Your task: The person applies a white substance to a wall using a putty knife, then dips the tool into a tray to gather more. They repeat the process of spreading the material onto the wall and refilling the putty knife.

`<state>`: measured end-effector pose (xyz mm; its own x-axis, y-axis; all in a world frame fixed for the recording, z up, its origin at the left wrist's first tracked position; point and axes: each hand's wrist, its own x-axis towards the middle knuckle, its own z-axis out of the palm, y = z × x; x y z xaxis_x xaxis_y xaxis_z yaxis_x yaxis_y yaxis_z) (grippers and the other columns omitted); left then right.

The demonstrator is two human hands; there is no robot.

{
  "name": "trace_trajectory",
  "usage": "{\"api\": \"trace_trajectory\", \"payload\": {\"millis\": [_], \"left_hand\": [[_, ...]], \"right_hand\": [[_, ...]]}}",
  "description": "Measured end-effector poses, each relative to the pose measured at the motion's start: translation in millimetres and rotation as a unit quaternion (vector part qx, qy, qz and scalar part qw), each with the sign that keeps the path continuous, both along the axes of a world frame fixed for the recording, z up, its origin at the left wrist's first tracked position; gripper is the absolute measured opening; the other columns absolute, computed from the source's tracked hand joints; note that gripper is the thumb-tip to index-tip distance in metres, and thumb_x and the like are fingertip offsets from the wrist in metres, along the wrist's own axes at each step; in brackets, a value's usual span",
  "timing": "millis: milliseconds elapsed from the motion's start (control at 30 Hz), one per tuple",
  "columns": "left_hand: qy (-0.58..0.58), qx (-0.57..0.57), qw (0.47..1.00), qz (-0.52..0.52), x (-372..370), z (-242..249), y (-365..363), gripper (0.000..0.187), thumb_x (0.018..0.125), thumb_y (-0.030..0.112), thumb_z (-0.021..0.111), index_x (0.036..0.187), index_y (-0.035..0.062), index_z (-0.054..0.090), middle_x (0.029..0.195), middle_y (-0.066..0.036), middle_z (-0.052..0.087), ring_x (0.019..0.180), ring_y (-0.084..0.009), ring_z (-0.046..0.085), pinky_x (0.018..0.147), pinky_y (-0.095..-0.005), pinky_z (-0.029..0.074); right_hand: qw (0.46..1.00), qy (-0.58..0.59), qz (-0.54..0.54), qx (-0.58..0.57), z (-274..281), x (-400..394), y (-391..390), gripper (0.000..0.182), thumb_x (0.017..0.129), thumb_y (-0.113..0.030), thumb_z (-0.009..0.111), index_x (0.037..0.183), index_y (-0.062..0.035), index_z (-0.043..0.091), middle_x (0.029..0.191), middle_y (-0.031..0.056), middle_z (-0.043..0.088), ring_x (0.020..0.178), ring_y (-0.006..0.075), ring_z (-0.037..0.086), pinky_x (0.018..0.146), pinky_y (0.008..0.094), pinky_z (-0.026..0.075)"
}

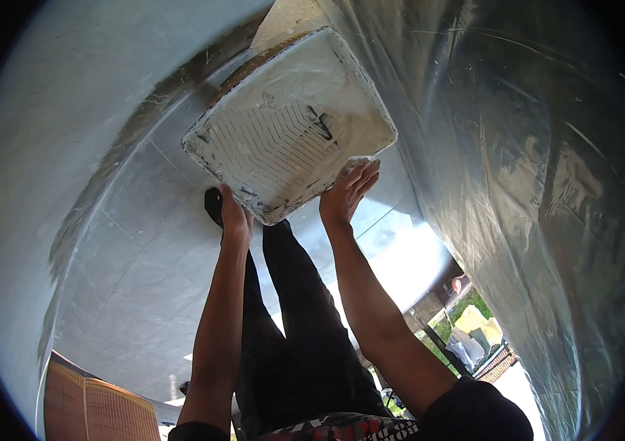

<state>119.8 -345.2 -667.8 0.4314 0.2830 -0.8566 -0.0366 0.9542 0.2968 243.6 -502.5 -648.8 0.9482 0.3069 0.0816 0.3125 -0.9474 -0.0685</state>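
I hold a paint roller tray out in front of me with both hands. Wet white paint coats its deep end, its ribbed slope and its rim, and dark marks show through near the middle of the ribs. My left hand grips the near left edge, thumb up along the side and the other fingers mostly hidden beneath. On the near right edge my right hand is closed, its bent fingers against the rim and whitish smears at the fingertips.
Clear plastic sheeting hangs along the right side. A pale wall curves up on the left above grey floor tiles. A woven brown panel stands at lower left, and bagged items lie at lower right.
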Motion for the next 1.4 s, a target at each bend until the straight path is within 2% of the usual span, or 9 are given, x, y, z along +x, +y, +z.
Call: {"api": "trace_trajectory", "payload": {"millis": [33, 100, 200, 733, 1000, 1067, 1233, 1300, 1400], "left_hand": [[0.005, 0.000, 1.000, 0.002, 0.9, 2.1, -0.5, 0.066, 0.107, 0.050, 0.024, 0.156, 0.0062, 0.020, 0.163, -0.010, 0.023, 0.150, -0.0255, 0.023, 0.122, -0.0398, 0.020], [0.012, -0.001, 1.000, 0.003, 0.9, 1.9, -1.3, 0.066, 0.107, 0.050, 0.024, 0.156, 0.0059, 0.020, 0.162, -0.010, 0.024, 0.150, -0.0254, 0.023, 0.122, -0.0396, 0.020], [-0.001, -0.010, 1.000, 0.010, -1.6, -3.2, -1.7, 0.066, 0.107, 0.049, 0.025, 0.156, 0.0057, 0.021, 0.162, -0.009, 0.024, 0.149, -0.0253, 0.024, 0.122, -0.0390, 0.020], [0.013, -0.007, 1.000, 0.026, 4.9, 2.4, 1.0, 0.063, 0.108, 0.047, 0.024, 0.156, 0.0051, 0.022, 0.162, -0.010, 0.025, 0.149, -0.0256, 0.025, 0.122, -0.0392, 0.019], [0.018, 0.003, 1.000, 0.018, 2.7, -1.1, -1.4, 0.064, 0.108, 0.047, 0.023, 0.156, 0.0056, 0.021, 0.162, -0.011, 0.025, 0.149, -0.0267, 0.026, 0.122, -0.0404, 0.020], [0.010, 0.038, 0.999, -0.013, 0.3, -6.0, -3.0, 0.064, 0.108, 0.049, 0.020, 0.156, 0.0076, 0.019, 0.161, -0.012, 0.025, 0.148, -0.0289, 0.026, 0.120, -0.0472, 0.024], [-0.001, 0.015, 1.000, -0.001, 0.7, -5.7, -2.3, 0.064, 0.108, 0.049, 0.020, 0.156, 0.0067, 0.019, 0.162, -0.012, 0.024, 0.149, -0.0275, 0.024, 0.121, -0.0442, 0.022], [0.000, 0.006, 1.000, 0.007, 0.1, -4.6, -2.2, 0.065, 0.108, 0.048, 0.021, 0.157, 0.0061, 0.019, 0.163, -0.011, 0.023, 0.150, -0.0260, 0.023, 0.122, -0.0412, 0.018], [0.005, 0.052, 0.998, -0.021, -3.6, -11.9, -3.1, 0.064, 0.108, 0.049, 0.019, 0.156, 0.0065, 0.019, 0.160, -0.013, 0.026, 0.148, -0.0291, 0.026, 0.120, -0.0474, 0.026]], "right_hand": [[1.000, 0.002, 0.000, -0.001, 1.5, 0.2, -0.7, 0.076, 0.093, 0.000, 0.056, 0.147, 0.0050, 0.005, 0.153, 0.0372, 0.008, 0.135, 0.0554, 0.022, 0.100, 0.0659, 0.037], [0.998, 0.053, -0.014, 0.033, 4.7, 0.8, -2.7, 0.078, 0.089, 0.006, 0.056, 0.144, 0.0043, 0.002, 0.149, 0.0406, 0.007, 0.133, 0.0606, 0.020, 0.107, 0.0683, 0.024], [0.999, 0.025, -0.008, 0.025, 5.8, 1.9, -3.5, 0.075, 0.090, 0.005, 0.054, 0.147, 0.0029, 0.004, 0.150, 0.0344, 0.010, 0.129, 0.0545, 0.027, 0.099, 0.0653, 0.037], [0.998, 0.005, 0.007, 0.059, -0.3, 2.8, -8.1, 0.080, 0.083, 0.009, 0.060, 0.142, 0.0010, 0.006, 0.146, 0.0354, 0.011, 0.124, 0.0546, 0.029, 0.100, 0.0650, 0.034], [0.996, -0.001, 0.011, 0.088, -3.7, 1.6, -6.5, 0.098, 0.077, -0.002, 0.074, 0.144, -0.0007, 0.003, 0.145, 0.0360, 0.010, 0.124, 0.0553, 0.028, 0.101, 0.0655, 0.031], [0.995, 0.005, 0.010, 0.097, -5.6, 1.9, -7.8, 0.099, 0.077, -0.002, 0.075, 0.144, -0.0008, 0.002, 0.146, 0.0357, 0.010, 0.124, 0.0553, 0.028, 0.101, 0.0656, 0.031], [0.992, 0.021, 0.004, 0.124, -6.6, 0.0, -7.4, 0.100, 0.075, -0.003, 0.076, 0.144, -0.0006, 0.003, 0.146, 0.0356, 0.010, 0.125, 0.0548, 0.027, 0.103, 0.0639, 0.030], [0.985, 0.070, -0.062, 0.148, -10.8, -3.4, -8.2, 0.091, 0.075, 0.000, 0.073, 0.143, 0.0012, 0.012, 0.147, 0.0338, 0.014, 0.129, 0.0514, 0.027, 0.106, 0.0610, 0.029], [0.976, 0.178, -0.066, 0.111, -24.1, -12.5, -26.9, 0.078, 0.075, 0.005, 0.067, 0.139, 0.0041, 0.022, 0.145, 0.0297, 0.025, 0.133, 0.0461, 0.030, 0.109, 0.0560, 0.028]]}}
